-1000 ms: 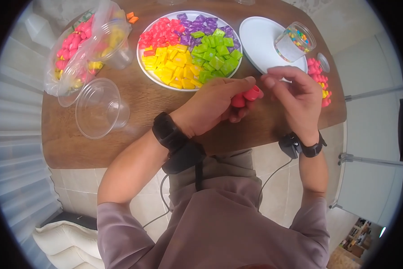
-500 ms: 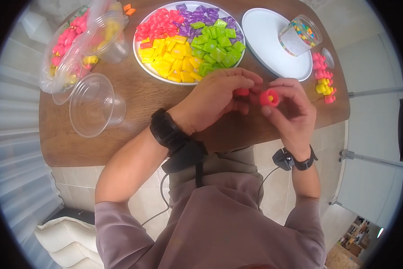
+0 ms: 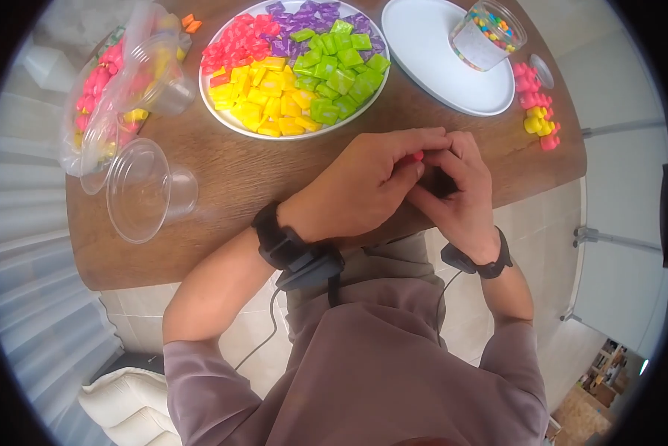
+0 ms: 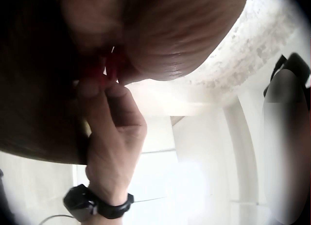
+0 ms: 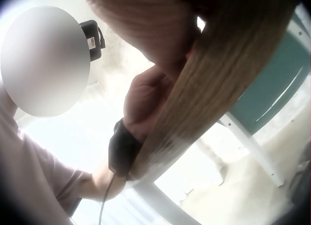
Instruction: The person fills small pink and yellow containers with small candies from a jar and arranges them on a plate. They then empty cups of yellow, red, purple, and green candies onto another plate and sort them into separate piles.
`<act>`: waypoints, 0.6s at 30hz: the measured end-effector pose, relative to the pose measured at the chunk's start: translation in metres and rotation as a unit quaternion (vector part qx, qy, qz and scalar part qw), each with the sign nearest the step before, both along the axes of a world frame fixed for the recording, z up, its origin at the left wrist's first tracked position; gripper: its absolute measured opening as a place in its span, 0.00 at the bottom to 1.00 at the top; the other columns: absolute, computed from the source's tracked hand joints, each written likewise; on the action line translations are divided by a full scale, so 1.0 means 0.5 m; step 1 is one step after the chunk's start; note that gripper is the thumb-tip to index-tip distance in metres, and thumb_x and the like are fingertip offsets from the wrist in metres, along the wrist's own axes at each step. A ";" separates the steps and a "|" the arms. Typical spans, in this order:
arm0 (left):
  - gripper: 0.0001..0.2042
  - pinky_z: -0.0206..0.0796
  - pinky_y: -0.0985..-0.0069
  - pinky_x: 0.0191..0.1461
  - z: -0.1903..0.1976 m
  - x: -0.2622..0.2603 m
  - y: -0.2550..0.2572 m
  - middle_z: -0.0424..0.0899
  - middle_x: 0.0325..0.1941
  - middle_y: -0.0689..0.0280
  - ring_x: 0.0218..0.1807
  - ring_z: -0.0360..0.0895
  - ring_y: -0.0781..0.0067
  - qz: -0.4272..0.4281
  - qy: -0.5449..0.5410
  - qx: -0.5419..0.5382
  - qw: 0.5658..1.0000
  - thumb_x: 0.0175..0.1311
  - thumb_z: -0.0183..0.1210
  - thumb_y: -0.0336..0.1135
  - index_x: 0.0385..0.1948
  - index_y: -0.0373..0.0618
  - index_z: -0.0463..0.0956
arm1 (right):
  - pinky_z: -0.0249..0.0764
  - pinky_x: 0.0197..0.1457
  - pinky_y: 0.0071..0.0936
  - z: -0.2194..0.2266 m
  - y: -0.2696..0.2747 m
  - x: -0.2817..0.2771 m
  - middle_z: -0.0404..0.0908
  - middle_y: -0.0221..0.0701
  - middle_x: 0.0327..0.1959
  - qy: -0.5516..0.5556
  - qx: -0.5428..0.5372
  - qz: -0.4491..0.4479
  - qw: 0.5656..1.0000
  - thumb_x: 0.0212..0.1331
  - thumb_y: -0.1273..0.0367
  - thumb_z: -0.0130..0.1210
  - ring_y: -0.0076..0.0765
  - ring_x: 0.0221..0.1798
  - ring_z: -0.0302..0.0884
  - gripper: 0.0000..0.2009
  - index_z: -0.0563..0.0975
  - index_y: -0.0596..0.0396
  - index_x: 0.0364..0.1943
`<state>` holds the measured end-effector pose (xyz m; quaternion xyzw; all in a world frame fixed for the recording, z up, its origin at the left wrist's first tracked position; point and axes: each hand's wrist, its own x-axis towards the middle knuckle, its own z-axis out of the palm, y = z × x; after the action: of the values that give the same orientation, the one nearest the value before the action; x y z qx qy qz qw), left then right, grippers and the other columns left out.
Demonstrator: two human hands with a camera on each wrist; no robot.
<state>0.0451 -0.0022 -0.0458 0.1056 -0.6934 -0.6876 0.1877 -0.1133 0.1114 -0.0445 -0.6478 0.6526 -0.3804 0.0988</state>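
Above the table's near edge the two hands meet in the head view, the left hand (image 3: 360, 178) coming from the left and the right hand (image 3: 460, 186) from the right. A small red piece (image 3: 417, 156) shows between their fingers, mostly hidden by them. The left hand curls its fingers and thumb round it. In the left wrist view, red plastic (image 4: 112, 64) lies between both hands, and the right hand (image 4: 114, 132) pinches at it with thumb and forefinger. The right wrist view shows only a speck of red beside the hands.
A plate (image 3: 207, 97) of red, purple, yellow and green pieces stands behind the hands. Right of it, a white plate (image 3: 423, 52) bears a jar (image 3: 482, 52) of coloured bits. Pink and yellow pieces (image 3: 538, 123) line the right side. Clear cups (image 3: 137, 189) and a filled bag (image 3: 88, 111) stand left.
The right hand, holding a red cup-shaped piece apart from the left half a second ago, has come against the left hand's fingers. The red pieces are now mostly covered.
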 end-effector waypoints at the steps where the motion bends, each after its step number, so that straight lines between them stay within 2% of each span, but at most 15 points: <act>1: 0.18 0.70 0.71 0.65 -0.013 -0.005 0.005 0.81 0.62 0.56 0.63 0.78 0.64 0.031 0.038 -0.080 0.996 0.73 0.50 0.23 0.63 0.39 0.74 | 0.70 0.46 0.36 -0.002 0.001 0.000 0.75 0.33 0.40 -0.001 0.001 -0.004 1.000 0.44 0.74 0.72 0.44 0.45 0.71 0.14 0.81 0.56 0.36; 2: 0.19 0.69 0.68 0.67 -0.015 -0.009 0.009 0.80 0.64 0.53 0.66 0.77 0.58 0.062 0.077 -0.159 0.982 0.72 0.50 0.22 0.64 0.39 0.73 | 0.70 0.46 0.37 -0.004 0.001 -0.002 0.75 0.34 0.40 0.012 -0.003 -0.004 1.000 0.44 0.74 0.71 0.45 0.44 0.70 0.13 0.81 0.56 0.36; 3: 0.19 0.69 0.68 0.67 -0.016 -0.010 0.012 0.80 0.64 0.53 0.66 0.77 0.58 0.057 0.078 -0.158 0.983 0.72 0.50 0.22 0.64 0.39 0.73 | 0.70 0.46 0.37 -0.005 0.001 -0.004 0.75 0.34 0.40 0.026 -0.007 -0.004 1.000 0.44 0.75 0.70 0.46 0.44 0.70 0.13 0.81 0.57 0.36; 5: 0.19 0.65 0.61 0.71 -0.013 -0.011 0.018 0.77 0.64 0.47 0.70 0.72 0.48 0.074 0.046 -0.250 0.964 0.72 0.50 0.23 0.64 0.36 0.72 | 0.70 0.46 0.38 -0.011 0.000 -0.007 0.75 0.34 0.40 0.035 -0.018 -0.008 0.999 0.44 0.75 0.69 0.47 0.44 0.70 0.13 0.80 0.57 0.36; 9: 0.19 0.60 0.57 0.75 -0.005 -0.008 0.034 0.77 0.64 0.46 0.71 0.69 0.45 0.085 -0.006 -0.314 0.945 0.73 0.50 0.25 0.64 0.33 0.70 | 0.70 0.47 0.39 -0.015 0.002 -0.008 0.75 0.35 0.40 0.045 -0.037 -0.008 0.998 0.43 0.76 0.68 0.48 0.45 0.70 0.13 0.80 0.58 0.36; 11: 0.19 0.58 0.57 0.76 -0.001 -0.007 0.035 0.76 0.65 0.46 0.72 0.68 0.44 0.111 -0.060 -0.368 0.921 0.74 0.51 0.27 0.64 0.31 0.69 | 0.71 0.47 0.39 -0.018 0.005 -0.011 0.75 0.35 0.40 0.049 -0.030 -0.014 0.998 0.42 0.76 0.68 0.48 0.45 0.70 0.15 0.79 0.58 0.37; 13: 0.19 0.57 0.56 0.76 -0.004 -0.006 0.034 0.76 0.65 0.45 0.71 0.68 0.43 0.108 -0.061 -0.374 0.919 0.73 0.51 0.27 0.64 0.31 0.70 | 0.71 0.47 0.38 -0.020 0.004 -0.010 0.75 0.35 0.40 0.023 -0.040 -0.009 0.999 0.41 0.76 0.68 0.47 0.45 0.70 0.16 0.79 0.58 0.38; 18: 0.19 0.59 0.56 0.75 0.000 -0.006 0.034 0.76 0.64 0.44 0.70 0.69 0.42 0.099 -0.073 -0.408 0.905 0.72 0.52 0.26 0.63 0.31 0.70 | 0.71 0.47 0.37 -0.017 0.003 -0.013 0.75 0.34 0.39 0.035 -0.039 -0.004 0.999 0.41 0.75 0.69 0.46 0.45 0.70 0.16 0.80 0.58 0.38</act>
<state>0.0420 0.0145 -0.0456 0.1373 -0.9112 -0.3126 0.2306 -0.1200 0.1131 -0.0531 -0.6617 0.6429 -0.3827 0.0491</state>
